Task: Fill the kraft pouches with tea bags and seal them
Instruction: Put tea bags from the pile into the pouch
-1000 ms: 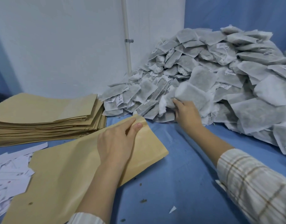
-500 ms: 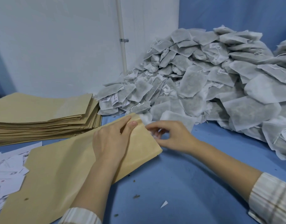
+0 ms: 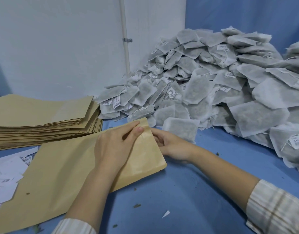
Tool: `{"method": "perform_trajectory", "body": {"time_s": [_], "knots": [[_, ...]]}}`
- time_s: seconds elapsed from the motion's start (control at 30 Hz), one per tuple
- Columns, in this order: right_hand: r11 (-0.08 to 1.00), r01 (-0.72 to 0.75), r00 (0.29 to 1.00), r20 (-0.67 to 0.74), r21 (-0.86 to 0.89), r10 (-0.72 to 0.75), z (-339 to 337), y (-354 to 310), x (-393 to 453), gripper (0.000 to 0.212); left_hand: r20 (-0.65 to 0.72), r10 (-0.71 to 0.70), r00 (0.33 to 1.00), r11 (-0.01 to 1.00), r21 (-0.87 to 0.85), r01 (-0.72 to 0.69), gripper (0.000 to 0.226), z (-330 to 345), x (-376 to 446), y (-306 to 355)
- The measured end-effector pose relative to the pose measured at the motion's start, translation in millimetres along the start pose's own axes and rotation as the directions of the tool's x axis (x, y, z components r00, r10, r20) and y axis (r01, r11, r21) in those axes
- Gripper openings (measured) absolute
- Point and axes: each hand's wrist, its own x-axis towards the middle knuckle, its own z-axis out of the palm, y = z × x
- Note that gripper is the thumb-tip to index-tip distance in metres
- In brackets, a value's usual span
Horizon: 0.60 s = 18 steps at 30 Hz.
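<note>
Kraft paper is what you are working at this moment, so begin at your far left: the loose white slips (image 3: 5,174) and the stack of spare pouches (image 3: 43,119) lie well apart from the job and can be left alone. Next comes the pouch in hand (image 3: 74,166), lying flat on the blue table cover (image 3: 187,191) with its mouth pointing towards the heap. Your left hand (image 3: 115,149) rests on top near that mouth, thumb and forefinger drawn together on the upper lip as if pinching it; hold that pinch light and lift only the top layer, keeping the palm down so the pouch does not slide. Just beside it, your right hand (image 3: 169,146) sits at the mouth's edge with fingers curled inward; whether they grip the lower lip or a tea bag cannot be told from here. By my reckoning the step is opening the mouth, so draw the two lips apart evenly, not by one corner, or the paper may crease or tear. Further right, one tea bag (image 3: 180,130) lies flat just beside your right hand, nearest of the big heap of tea bags (image 3: 221,85). Take that one first, and feed it in flat, tag and string tucked along with it.
</note>
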Motion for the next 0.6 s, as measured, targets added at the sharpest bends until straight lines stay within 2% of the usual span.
{"method": "perform_trajectory", "body": {"time_s": [0.07,0.1,0.13,0.17,0.2,0.23,0.27,0.3,0.37,0.47,0.5,0.6], "knots": [[1.000,0.003,1.000,-0.023,-0.029,-0.003,-1.8,-1.3,-0.1,0.042,0.014,0.014,1.000,1.000,0.004,-0.014,0.047,0.3,-1.8,1.9],[0.998,0.021,0.991,-0.130,-0.062,-0.028,-5.9,-2.3,-0.1,0.037,0.017,0.016,1.000,1.000,0.014,-0.017,0.046,0.2,-2.2,2.2],[0.985,0.017,0.952,-0.299,-0.172,-0.069,-14.9,-1.8,-1.5,0.033,0.016,0.011,1.000,1.000,0.023,-0.011,0.044,0.2,-2.3,2.0],[0.923,-0.071,0.872,-0.473,-0.378,-0.127,-27.7,1.0,-2.8,0.033,0.010,-0.002,1.000,1.000,0.026,0.001,0.041,-0.1,-1.9,1.4],[0.749,-0.273,0.799,-0.576,-0.603,-0.174,-41.0,4.1,-5.2,0.042,0.002,-0.015,1.000,1.000,0.027,0.015,0.039,-0.3,-1.4,0.8],[0.524,-0.464,0.767,-0.620,-0.714,-0.166,-51.9,8.5,-9.4,0.054,-0.005,-0.026,1.000,0.999,0.031,0.026,0.038,-0.2,-1.1,0.3],[0.360,-0.564,0.759,-0.638,-0.743,-0.129,-58.7,13.1,-14.4,0.063,-0.008,-0.032,0.999,0.999,0.040,0.032,0.037,0.0,-0.9,0.1],[0.311,-0.602,0.754,-0.652,-0.735,-0.082,-62.3,17.2,-17.6,0.066,-0.008,-0.034,0.999,0.998,0.051,0.034,0.037,0.0,-0.8,0.0],[0.443,-0.556,0.752,-0.653,-0.703,-0.092,-64.5,22.5,-20.0,0.064,-0.001,-0.036,0.999,0.997,0.063,0.036,0.036,-0.3,-0.7,-0.1],[0.721,-0.268,0.781,-0.582,-0.639,-0.226,-54.3,11.8,-19.7,0.054,0.013,-0.050,0.999,0.997,0.062,0.049,0.036,-1.7,-0.2,-1.7],[0.776,-0.153,0.809,-0.529,-0.611,-0.256,-49.8,6.9,-18.3,0.049,0.015,-0.054,0.998,0.997,0.056,0.053,0.036,-2.2,0.1,-2.4],[0.794,-0.002,0.899,-0.349,-0.608,-0.265,-26.7,-6.5,-14.5,0.036,0.001,-0.049,0.999,0.998,0.026,0.049,0.033,-3.9,2.1,-3.2]]}}
